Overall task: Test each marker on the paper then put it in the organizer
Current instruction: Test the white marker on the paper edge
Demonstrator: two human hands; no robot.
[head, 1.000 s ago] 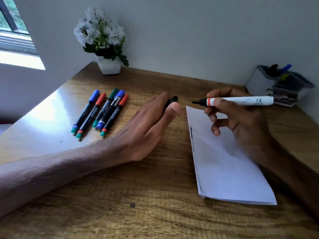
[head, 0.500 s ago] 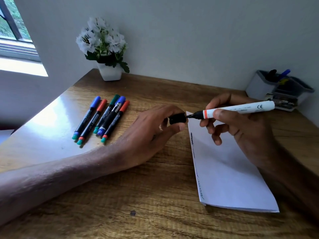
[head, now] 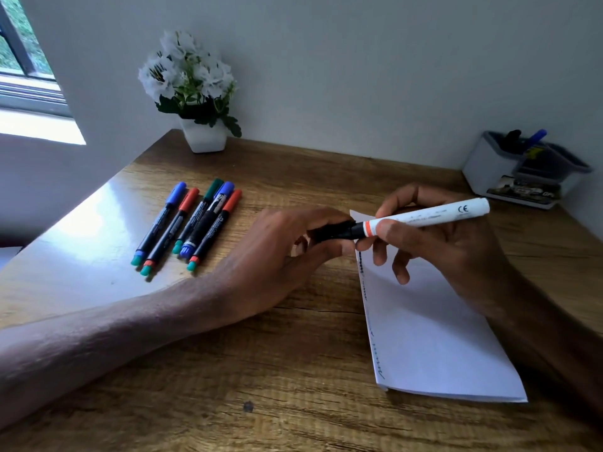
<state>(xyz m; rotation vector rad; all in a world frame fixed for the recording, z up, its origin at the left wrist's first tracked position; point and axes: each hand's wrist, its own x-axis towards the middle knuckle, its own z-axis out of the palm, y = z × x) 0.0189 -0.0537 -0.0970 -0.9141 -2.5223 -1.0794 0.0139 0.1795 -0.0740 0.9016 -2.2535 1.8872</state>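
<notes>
- Saw a wooden desk (head: 261,386) under everything, with a small dark spot (head: 248,406) nearer than the paper and to its left.
- Found the paper (head: 440,337) lying flat, with wavy test scribbles (head: 375,353) down its left edge, none readable as words.
- Traced the left forearm in low across the wood from left of the paper, ending in the left hand (head: 280,256) just off the paper's far-left corner, back up, fingers and thumb curled round a black cap (head: 336,230).
- Traced the right forearm over the paper's right side to the right hand (head: 440,246) above its far end, thumb and forefinger pinching a white marker (head: 430,215), lower fingers loosely bent beneath.
- Saw that marker held roughly level above the paper's far-left corner, its orange band (head: 367,228) meeting the cap; could not tell whether the cap was fully seated.
- Read "CE" (head: 462,209) near the barrel's right end; made out only faint grey print beside it.
- Counted five capped markers (head: 192,223) side by side, well left of the paper: blue, red, green, blue, red caps.
- Made out white lettering on the rightmost one, seemingly Faber-Castell.
- Spotted the white organizer (head: 483,171) beyond the paper's far-right corner, with a blue pen (head: 536,137) and a dark one inside and a blurred front label.
- Noted a white flower pot (head: 204,138) far left of the paper, against the wall.
</notes>
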